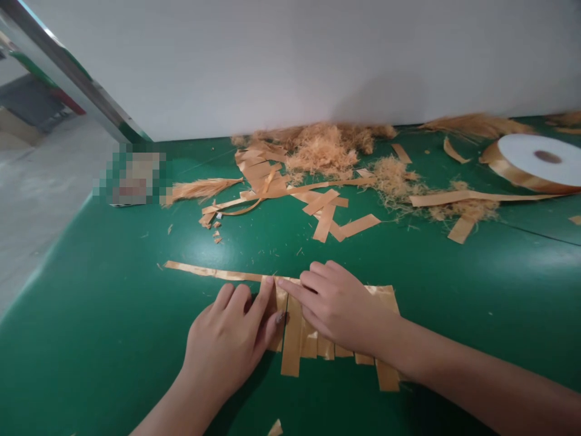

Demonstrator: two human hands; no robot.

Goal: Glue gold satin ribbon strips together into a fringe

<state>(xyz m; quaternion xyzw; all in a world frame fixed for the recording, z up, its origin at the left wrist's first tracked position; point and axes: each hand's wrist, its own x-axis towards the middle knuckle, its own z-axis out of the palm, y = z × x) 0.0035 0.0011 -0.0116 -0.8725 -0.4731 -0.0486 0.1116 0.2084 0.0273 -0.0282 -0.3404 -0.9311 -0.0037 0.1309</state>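
Observation:
A long thin strip of golden ribbon (213, 272) lies across the green table, with several short cut ribbon pieces (293, 345) side by side along it, pointing toward me. My left hand (227, 333) has its index fingertip and thumb on the leftmost short piece, where its top end meets the strip. From the right, my right hand (338, 303) reaches over the row. Its index finger is stretched out and presses on the strip close to my left index finger; its other fingers are loosely bent. That hand and forearm hide part of the row.
Loose cut ribbon pieces (324, 224) and frayed thread heaps (320, 151) lie at the back by the white wall (272, 66). A ribbon spool (544, 157) rests at the right. Back left is a blurred-out item (136, 178) beside a frayed bundle (204, 189).

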